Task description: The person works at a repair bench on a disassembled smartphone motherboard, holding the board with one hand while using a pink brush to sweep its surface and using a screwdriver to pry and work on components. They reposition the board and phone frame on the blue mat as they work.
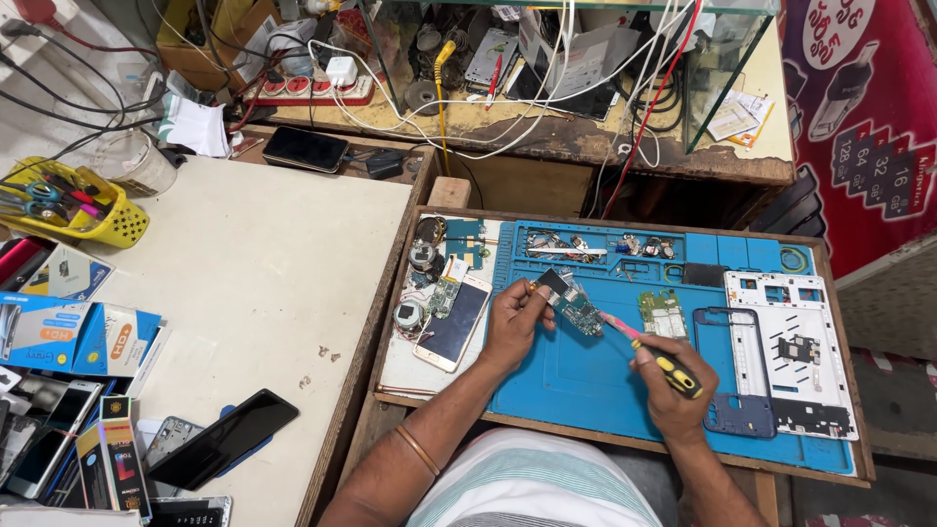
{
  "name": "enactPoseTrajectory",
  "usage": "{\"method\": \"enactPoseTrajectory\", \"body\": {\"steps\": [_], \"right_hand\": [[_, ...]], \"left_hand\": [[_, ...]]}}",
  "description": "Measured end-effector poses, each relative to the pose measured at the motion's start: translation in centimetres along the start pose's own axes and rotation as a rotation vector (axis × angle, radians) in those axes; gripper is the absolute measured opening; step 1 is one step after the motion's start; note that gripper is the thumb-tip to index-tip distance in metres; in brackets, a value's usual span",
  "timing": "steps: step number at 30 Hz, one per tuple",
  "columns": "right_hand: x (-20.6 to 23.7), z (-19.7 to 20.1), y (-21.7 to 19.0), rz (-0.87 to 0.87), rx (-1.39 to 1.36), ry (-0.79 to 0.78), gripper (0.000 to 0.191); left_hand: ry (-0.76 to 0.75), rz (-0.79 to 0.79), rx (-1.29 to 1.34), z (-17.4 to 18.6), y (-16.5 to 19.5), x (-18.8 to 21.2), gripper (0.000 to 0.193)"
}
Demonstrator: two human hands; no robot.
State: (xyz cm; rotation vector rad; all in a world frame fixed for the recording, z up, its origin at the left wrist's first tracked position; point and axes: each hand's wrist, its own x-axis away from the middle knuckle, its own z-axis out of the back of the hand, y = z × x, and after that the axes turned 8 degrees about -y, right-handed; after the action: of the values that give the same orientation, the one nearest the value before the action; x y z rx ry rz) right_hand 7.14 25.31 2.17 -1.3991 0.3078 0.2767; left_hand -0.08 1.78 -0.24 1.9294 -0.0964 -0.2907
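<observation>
My left hand [514,322] pinches a small green phone circuit board [578,307] and holds it just above the blue repair mat [586,381]. My right hand [669,381] grips a yellow-and-black screwdriver [673,371]. A pink tool tip [615,325] reaches from it to the board's lower right edge. A second green board [664,314] lies on the mat just right of the tip.
A white phone [454,322] and loose parts lie left of the mat. White and blue phone frames [781,351] rest at the mat's right. The left table [254,263] carries a black phone [226,439], boxes [98,342] and a yellow basket [88,210]. Cables crowd the back shelf.
</observation>
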Motion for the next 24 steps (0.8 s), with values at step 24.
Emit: {"method": "enactPoseTrajectory", "body": {"steps": [24], "right_hand": [[-0.5, -0.8, -0.3, -0.08, 0.005, -0.107, 0.031]], "left_hand": [[-0.502, 0.138, -0.129, -0.9, 0.7, 1.1, 0.027]]}}
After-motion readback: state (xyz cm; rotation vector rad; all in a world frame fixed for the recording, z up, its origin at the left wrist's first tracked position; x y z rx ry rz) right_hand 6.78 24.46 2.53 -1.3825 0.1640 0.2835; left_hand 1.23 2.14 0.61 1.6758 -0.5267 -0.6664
